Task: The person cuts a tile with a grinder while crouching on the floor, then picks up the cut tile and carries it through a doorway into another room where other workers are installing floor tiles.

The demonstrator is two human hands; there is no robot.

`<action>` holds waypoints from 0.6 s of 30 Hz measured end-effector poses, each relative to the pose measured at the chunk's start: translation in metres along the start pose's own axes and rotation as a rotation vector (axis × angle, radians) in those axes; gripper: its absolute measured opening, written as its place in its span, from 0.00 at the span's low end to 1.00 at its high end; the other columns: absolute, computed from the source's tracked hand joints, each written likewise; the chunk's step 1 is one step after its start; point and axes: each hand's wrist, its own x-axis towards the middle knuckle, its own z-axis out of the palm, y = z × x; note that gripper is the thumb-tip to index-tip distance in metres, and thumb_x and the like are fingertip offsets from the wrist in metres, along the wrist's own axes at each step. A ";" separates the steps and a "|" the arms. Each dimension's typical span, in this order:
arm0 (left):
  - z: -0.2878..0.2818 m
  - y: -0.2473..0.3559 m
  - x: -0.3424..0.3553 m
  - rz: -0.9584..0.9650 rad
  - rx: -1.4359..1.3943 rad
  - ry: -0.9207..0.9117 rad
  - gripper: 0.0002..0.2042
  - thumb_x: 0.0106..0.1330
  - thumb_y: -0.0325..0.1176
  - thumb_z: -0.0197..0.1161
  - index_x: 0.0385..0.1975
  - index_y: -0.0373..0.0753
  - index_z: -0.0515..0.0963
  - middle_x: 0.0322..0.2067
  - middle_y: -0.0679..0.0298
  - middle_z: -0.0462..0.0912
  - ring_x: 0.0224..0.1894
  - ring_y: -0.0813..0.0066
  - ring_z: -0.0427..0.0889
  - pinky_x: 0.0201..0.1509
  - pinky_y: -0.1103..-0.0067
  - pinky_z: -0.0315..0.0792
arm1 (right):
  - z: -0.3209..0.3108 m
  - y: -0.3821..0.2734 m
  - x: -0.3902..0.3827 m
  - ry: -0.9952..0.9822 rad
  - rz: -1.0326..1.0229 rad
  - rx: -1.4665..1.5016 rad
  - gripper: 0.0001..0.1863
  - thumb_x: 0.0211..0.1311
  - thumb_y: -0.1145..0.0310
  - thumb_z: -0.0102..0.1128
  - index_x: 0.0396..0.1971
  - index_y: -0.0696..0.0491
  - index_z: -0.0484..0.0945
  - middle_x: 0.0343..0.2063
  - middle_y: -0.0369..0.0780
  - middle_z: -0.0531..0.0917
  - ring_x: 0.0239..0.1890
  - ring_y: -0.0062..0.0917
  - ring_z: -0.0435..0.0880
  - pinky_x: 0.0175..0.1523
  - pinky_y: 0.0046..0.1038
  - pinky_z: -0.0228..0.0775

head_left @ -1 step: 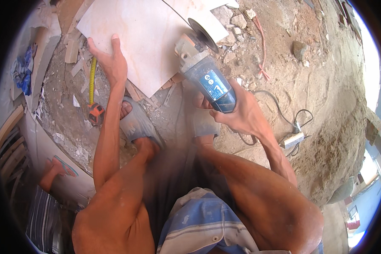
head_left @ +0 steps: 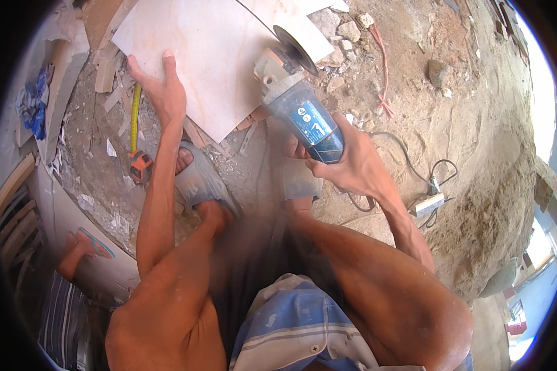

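Observation:
My left hand [head_left: 167, 89] grips the lower left edge of a pale, veined tile [head_left: 210, 74], thumb on top. My right hand [head_left: 346, 154] is closed around the body of a blue-and-grey angle grinder [head_left: 300, 120]. Its black disc [head_left: 294, 49] stands at a dark cut line across the tile; whether it touches cannot be made out. A yellow tape measure with an orange case [head_left: 140, 166] lies extended on the debris, left of my sandalled left foot [head_left: 198, 179].
Stones [head_left: 438, 73], a pink cord [head_left: 385, 80] and a power strip with cables [head_left: 428, 203] lie on the dirt at right. At left are broken boards [head_left: 65, 74], blue crumpled material [head_left: 34, 102], wooden slats [head_left: 15, 222] and another person's foot [head_left: 74, 253].
The grinder in my right hand has shifted very slightly upward. Nothing else visibly differs.

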 end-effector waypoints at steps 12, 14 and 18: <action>0.002 0.001 -0.001 -0.021 -0.050 0.030 0.48 0.81 0.48 0.67 0.85 0.22 0.47 0.79 0.31 0.61 0.80 0.41 0.68 0.83 0.60 0.63 | -0.003 -0.018 0.024 -0.051 0.083 -0.051 0.38 0.53 0.51 0.80 0.55 0.65 0.79 0.39 0.58 0.91 0.41 0.47 0.94 0.50 0.44 0.86; 0.003 0.004 -0.002 -0.038 -0.077 0.024 0.48 0.81 0.48 0.68 0.85 0.22 0.47 0.79 0.31 0.61 0.79 0.41 0.68 0.83 0.60 0.63 | -0.002 -0.016 0.026 -0.050 0.081 -0.065 0.39 0.53 0.51 0.80 0.56 0.65 0.79 0.40 0.58 0.91 0.42 0.48 0.94 0.51 0.44 0.86; 0.002 0.004 -0.002 -0.037 -0.044 0.027 0.48 0.80 0.48 0.68 0.84 0.21 0.47 0.78 0.31 0.62 0.79 0.42 0.69 0.83 0.60 0.64 | -0.001 -0.011 0.027 -0.065 0.086 -0.062 0.39 0.53 0.51 0.80 0.57 0.66 0.78 0.41 0.59 0.91 0.44 0.49 0.94 0.53 0.44 0.86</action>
